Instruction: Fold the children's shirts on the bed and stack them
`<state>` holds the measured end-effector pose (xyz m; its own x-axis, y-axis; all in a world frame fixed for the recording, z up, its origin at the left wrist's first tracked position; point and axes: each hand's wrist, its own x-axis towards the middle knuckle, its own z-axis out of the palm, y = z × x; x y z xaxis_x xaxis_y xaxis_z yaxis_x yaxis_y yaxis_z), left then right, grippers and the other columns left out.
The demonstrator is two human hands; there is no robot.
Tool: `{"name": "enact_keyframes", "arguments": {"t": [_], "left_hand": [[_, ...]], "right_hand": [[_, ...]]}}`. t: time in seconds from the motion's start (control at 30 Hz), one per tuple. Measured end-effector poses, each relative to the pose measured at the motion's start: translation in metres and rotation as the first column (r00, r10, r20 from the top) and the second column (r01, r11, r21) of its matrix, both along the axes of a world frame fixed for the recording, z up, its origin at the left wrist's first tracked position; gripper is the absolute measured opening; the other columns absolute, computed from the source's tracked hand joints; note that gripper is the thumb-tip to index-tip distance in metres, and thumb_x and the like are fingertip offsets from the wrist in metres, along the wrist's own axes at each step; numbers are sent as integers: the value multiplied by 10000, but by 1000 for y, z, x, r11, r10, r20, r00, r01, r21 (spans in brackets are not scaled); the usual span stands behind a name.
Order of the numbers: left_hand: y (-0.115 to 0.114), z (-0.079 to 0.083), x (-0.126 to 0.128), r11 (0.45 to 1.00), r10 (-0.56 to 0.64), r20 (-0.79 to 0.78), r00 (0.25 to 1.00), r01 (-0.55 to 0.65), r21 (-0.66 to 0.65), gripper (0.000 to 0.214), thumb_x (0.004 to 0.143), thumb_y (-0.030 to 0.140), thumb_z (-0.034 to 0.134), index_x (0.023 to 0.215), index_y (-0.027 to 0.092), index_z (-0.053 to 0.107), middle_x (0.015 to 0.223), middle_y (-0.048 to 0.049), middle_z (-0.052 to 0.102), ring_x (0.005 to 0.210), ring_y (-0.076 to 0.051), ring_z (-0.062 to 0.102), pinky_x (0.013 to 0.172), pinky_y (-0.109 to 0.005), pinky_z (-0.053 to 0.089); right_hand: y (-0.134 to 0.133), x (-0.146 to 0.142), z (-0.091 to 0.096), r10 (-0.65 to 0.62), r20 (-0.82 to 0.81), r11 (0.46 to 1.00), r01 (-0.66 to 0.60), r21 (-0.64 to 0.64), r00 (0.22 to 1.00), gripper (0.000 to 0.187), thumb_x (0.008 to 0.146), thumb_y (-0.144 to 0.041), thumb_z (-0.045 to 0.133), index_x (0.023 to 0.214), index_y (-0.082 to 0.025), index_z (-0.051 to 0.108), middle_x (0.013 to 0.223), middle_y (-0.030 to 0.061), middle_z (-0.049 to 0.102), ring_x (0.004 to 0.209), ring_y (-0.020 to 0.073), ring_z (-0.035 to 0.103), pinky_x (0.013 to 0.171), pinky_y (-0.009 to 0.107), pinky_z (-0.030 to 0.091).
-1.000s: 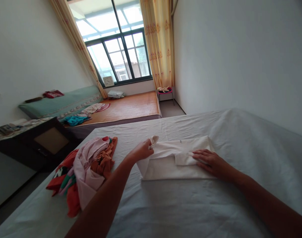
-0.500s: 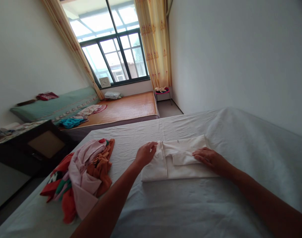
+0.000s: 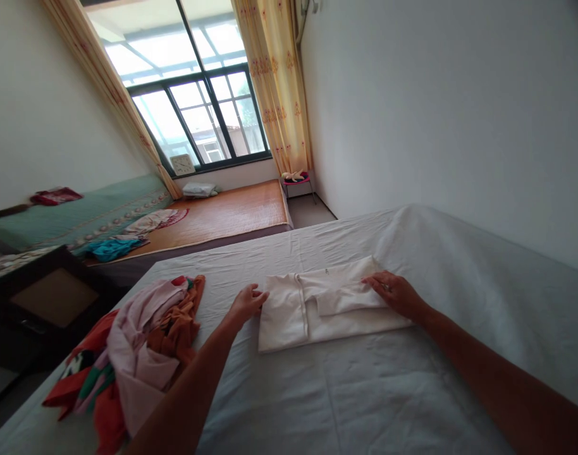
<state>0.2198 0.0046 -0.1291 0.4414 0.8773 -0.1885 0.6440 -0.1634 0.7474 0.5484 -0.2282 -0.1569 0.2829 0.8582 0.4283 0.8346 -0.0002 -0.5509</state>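
A white shirt lies folded on the pale bed sheet, with a small dark mark near its far edge and a strip folded across its right part. Beside its left edge is my left hand, fingers apart and slightly curled, the tips close to the cloth. My right hand is over the shirt's right part, fingers bent onto the fabric, seemingly pinching it; the shirt's right end is partly hidden beneath. Left of my left arm sits a heap of pink, orange and red clothes.
The sheet-covered bed stretches beneath everything, with a white wall along the right. Beyond is a second bed with a brown mat, bearing blue cloth. A dark cabinet stands left, a small stool by the curtain.
My left hand has moved left, off the shirt's top to beside its left edge. My right hand has shifted slightly toward the far edge, its fingers more bent. The view has turned right.
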Motion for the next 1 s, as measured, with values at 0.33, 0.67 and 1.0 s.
{"name": "enact_keyframes", "arguments": {"t": [0.33, 0.67, 1.0], "left_hand": [[-31, 40, 46, 955, -111, 429, 897, 216, -204, 541, 627, 425, 732, 1037, 155, 502, 843, -52, 648, 667, -167, 621, 534, -239, 484], [-105, 48, 202, 867, -275, 466, 841, 427, -258, 557, 756, 282, 652, 1235, 205, 378, 920, -53, 611, 697, -155, 638, 570, -282, 551], [-90, 13, 182, 892, -365, 504, 783, 449, -51, 450, 829, 317, 588, 1246, 209, 459, 1085, -95, 581, 830, -153, 653, 585, -220, 518]], "right_hand": [[-5, 13, 9, -113, -128, 991, 120, 51, 985, 351, 898, -417, 433, 943, -218, 719, 988, 66, 718, 921, 227, 654, 805, 324, 495], [-6, 6, 23, 44, -852, 998, -68, 10, 522, 559, 865, -626, 407, 976, -146, 671, 991, 121, 710, 782, 199, 680, 696, 315, 541], [-3, 27, 6, -267, -442, 957, 184, -222, 857, 604, 722, -460, 680, 1237, -165, 570, 1093, 126, 682, 1005, 284, 631, 853, 350, 483]]}}
